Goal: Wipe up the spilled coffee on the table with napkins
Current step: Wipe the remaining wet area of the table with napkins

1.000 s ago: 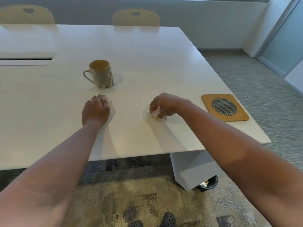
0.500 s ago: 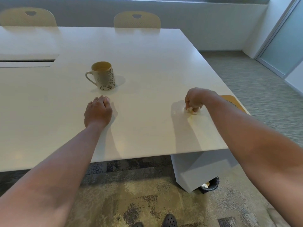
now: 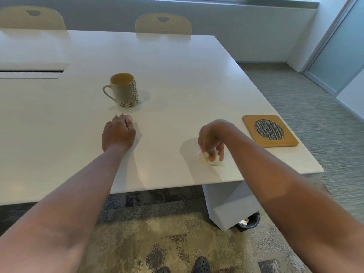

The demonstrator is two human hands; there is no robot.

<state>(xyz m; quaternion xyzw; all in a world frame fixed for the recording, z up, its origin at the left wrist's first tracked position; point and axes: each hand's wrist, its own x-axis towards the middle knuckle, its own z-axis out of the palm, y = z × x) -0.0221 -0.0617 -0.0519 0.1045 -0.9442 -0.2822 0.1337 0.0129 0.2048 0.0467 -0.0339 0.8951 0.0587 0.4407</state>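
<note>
My right hand point(image 3: 211, 137) grips a crumpled, coffee-stained white napkin point(image 3: 213, 160) and presses it onto the white table point(image 3: 177, 75) near the front right edge. A faint wet sheen lies around the napkin. My left hand point(image 3: 118, 133) rests on the table as a loose fist with nothing visible in it, just in front of a leaf-patterned mug point(image 3: 123, 90) that stands upright.
A wooden trivet with a mesh centre point(image 3: 269, 130) lies at the table's right edge. A small black bin point(image 3: 248, 223) with crumpled paper sits on the floor beside the table base. Two chairs point(image 3: 163, 23) stand at the far side.
My right hand slid the napkin from the table's middle out to the right, then back left and nearer the front edge. The left hand stayed in place.
</note>
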